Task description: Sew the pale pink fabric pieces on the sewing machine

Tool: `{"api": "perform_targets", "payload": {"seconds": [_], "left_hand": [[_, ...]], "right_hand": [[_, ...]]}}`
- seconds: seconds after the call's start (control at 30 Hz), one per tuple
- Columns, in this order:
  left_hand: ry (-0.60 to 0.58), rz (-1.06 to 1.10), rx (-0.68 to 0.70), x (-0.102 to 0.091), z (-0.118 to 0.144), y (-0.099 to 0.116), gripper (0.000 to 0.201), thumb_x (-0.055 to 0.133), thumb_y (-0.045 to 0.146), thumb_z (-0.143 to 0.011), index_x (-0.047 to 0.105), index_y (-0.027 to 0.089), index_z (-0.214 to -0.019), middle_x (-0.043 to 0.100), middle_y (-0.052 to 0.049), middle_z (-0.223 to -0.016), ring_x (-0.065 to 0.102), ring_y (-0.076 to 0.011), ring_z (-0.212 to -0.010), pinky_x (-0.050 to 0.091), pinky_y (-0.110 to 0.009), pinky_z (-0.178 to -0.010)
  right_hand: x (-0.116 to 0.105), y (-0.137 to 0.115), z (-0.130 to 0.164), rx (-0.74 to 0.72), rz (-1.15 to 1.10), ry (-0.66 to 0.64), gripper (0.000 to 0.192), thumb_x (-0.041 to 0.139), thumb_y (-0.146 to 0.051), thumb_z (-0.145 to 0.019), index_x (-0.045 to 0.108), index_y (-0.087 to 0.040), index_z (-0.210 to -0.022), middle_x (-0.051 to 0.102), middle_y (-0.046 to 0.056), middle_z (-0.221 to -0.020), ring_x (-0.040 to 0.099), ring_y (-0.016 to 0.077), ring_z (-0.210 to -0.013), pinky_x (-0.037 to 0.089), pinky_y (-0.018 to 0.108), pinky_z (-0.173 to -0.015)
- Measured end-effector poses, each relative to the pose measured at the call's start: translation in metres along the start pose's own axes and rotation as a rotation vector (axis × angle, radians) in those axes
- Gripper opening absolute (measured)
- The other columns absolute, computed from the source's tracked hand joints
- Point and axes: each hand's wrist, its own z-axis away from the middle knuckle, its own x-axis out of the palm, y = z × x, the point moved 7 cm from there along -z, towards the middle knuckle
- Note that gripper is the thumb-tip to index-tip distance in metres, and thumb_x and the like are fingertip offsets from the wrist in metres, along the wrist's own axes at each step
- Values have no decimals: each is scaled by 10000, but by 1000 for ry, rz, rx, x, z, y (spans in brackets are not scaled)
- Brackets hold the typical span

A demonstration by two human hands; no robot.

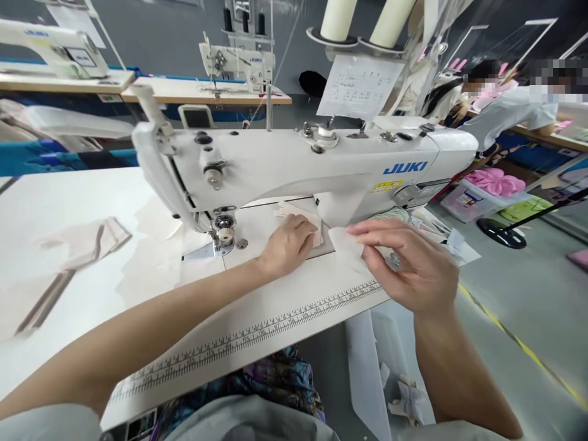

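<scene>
Under the arm of a white JUKI sewing machine [285, 165], my left hand [289, 245] rests with bent fingers on a small stack of pale pink fabric pieces [316, 223]. Whether it grips any of them is hidden. My right hand [404, 257] pinches a thin whitish piece of fabric [344, 248] between thumb and fingers, to the right of the stack. The needle and presser foot [220, 242] are left of both hands. More pale fabric pieces [151, 257] lie flat on the table left of the needle.
A printed ruler [257, 334] runs along the front table edge. Sewn pale pieces with brown strips [87, 245] lie at the left. An open bin [390, 367] with scraps stands below the table. Thread cones [337, 21] rise behind the machine; people [509, 110] work at the right.
</scene>
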Motion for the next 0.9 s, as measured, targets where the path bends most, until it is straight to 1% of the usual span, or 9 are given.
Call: {"api": "perform_targets", "payload": {"seconds": [0.07, 0.13, 0.2, 0.27, 0.4, 0.57, 0.67, 0.77, 0.9], "left_hand": [[-21, 214, -38, -8, 16, 11, 485, 133, 261, -1029, 591, 120, -1106, 650, -118, -1100, 604, -190, -1043, 506, -344, -923], [-80, 645, -122, -12, 39, 18, 583, 55, 366, -1032, 592, 142, -1061, 679, -98, -1049, 643, -165, -983, 530, -318, -880], [-101, 1123, -250, -15, 65, 19, 474, 264, 484, -1009, 592, 145, -957, 692, -90, -986, 657, -174, -968, 521, -327, -906], [-46, 1363, -386, -21, 94, 10, 376, 581, 519, -884, 569, 145, -848, 691, -64, -880, 673, -177, -911, 509, -336, -931], [21, 1252, -568, -44, 149, -17, 462, 747, 549, -746, 518, 150, -790, 654, -1, -712, 675, -141, -661, 547, -289, -729], [-243, 970, -678, -73, 192, -33, 440, 626, 586, -831, 529, 157, -808, 633, 34, -657, 451, -37, -391, 479, -222, -485], [-323, 826, -667, -88, 195, -47, 390, 620, 545, -837, 578, 159, -808, 646, 21, -679, 553, -70, -503, 499, -212, -527], [-282, 789, -675, -96, 187, -66, 385, 656, 536, -801, 587, 157, -797, 690, -23, -740, 661, -141, -670, 536, -237, -573], [-196, 712, -693, -100, 170, -91, 308, 665, 438, -814, 563, 148, -795, 673, -16, -646, 535, -75, -448, 374, -174, -413]], "right_hand": [[5, -13, 2, 7, -81, -25, 314, 569, -62, -841, 616, -298, -1044, 710, 30, -1044, 680, 210, -955, 561, 376, -798], [15, -23, 3, 11, -140, -51, 336, 575, -49, -828, 615, -298, -1051, 708, 31, -1043, 678, 212, -958, 559, 381, -803], [29, -31, 5, 10, -189, -58, 347, 582, -35, -817, 614, -288, -1052, 703, 36, -1044, 674, 211, -960, 554, 379, -815], [44, -38, 7, 6, -243, -66, 336, 586, -30, -812, 615, -276, -1039, 697, 41, -1041, 669, 205, -961, 547, 374, -829], [84, -53, 8, 60, -436, -250, 283, 544, -65, -848, 591, -270, -1037, 669, 57, -1104, 637, 207, -1040, 525, 385, -882], [133, -86, 3, 33, -731, -613, 265, 490, -116, -881, 604, -244, -1083, 662, 75, -1152, 613, 185, -1093, 513, 356, -918], [155, -99, 1, 39, -832, -755, 234, 491, -129, -888, 637, -230, -1040, 693, 58, -1057, 640, 158, -1009, 521, 317, -890], [173, -98, 0, 126, -830, -798, 217, 473, -148, -911, 657, -216, -1005, 707, 49, -965, 651, 146, -917, 531, 280, -803], [194, -86, 4, 334, -860, -866, 213, 471, -194, -929, 666, -188, -1017, 692, 62, -978, 652, 148, -895, 538, 261, -729]]}}
